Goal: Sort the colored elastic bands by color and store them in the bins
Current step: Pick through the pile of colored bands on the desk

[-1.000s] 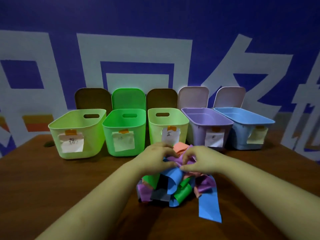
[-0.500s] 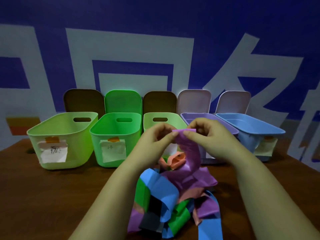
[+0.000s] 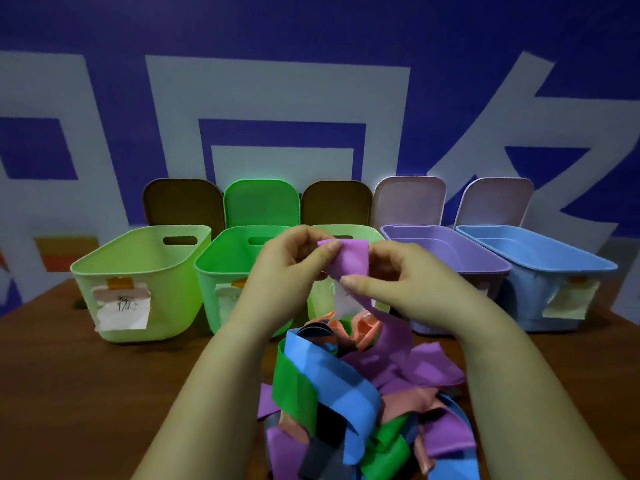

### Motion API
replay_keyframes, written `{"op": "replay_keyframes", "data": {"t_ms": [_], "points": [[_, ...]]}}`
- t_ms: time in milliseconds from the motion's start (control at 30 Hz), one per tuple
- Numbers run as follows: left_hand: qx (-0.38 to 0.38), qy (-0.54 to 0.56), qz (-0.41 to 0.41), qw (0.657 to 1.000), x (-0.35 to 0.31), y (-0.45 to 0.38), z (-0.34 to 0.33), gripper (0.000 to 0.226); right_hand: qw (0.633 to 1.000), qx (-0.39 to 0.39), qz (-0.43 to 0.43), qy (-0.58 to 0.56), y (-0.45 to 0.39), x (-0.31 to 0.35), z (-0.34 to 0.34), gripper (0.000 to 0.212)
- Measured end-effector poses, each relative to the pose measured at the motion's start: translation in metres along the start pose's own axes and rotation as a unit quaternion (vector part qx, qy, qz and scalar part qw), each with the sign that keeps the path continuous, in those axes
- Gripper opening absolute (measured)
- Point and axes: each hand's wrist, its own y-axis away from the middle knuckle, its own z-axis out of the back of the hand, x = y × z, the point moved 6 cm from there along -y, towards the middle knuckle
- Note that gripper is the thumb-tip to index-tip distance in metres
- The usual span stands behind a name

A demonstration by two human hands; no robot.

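A tangled pile of elastic bands (image 3: 360,403) in blue, green, purple, salmon and dark grey lies on the wooden table in front of me. Both hands hold one purple band (image 3: 348,259) up above the pile. My left hand (image 3: 294,268) pinches its top left edge, and my right hand (image 3: 398,278) pinches it lower on the right. The band's tail hangs down into the pile. Behind stand five open bins: light green (image 3: 138,271), bright green (image 3: 221,271), a partly hidden light green one (image 3: 360,233), purple (image 3: 450,251) and blue (image 3: 540,261).
Each bin has a paper label taped to its front and a lid (image 3: 261,202) leaning upright behind it against the blue and white wall. Bare table (image 3: 104,393) shows to the left of the pile.
Both hands have lifted the purple band from the pile up to bin height and now spread it flatter between them. My view has moved closer to the bins.
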Motion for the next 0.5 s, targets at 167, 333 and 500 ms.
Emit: {"op": "replay_keyframes", "data": {"t_ms": [167,333,500], "points": [[-0.092,0.043,0.028,0.994,0.003,-0.003,0.018,0.015,0.988,0.076,-0.062,0.115,0.004,-0.018,-0.009,0.003],[-0.163,0.14,0.066,0.975,0.007,-0.001,0.041,0.016,0.978,0.086,-0.125,0.144,0.003,-0.041,-0.006,0.007],[-0.213,0.216,0.081,0.949,0.01,0.001,0.056,0.015,0.988,0.079,-0.112,0.07,0.002,-0.052,-0.001,0.01]]}}
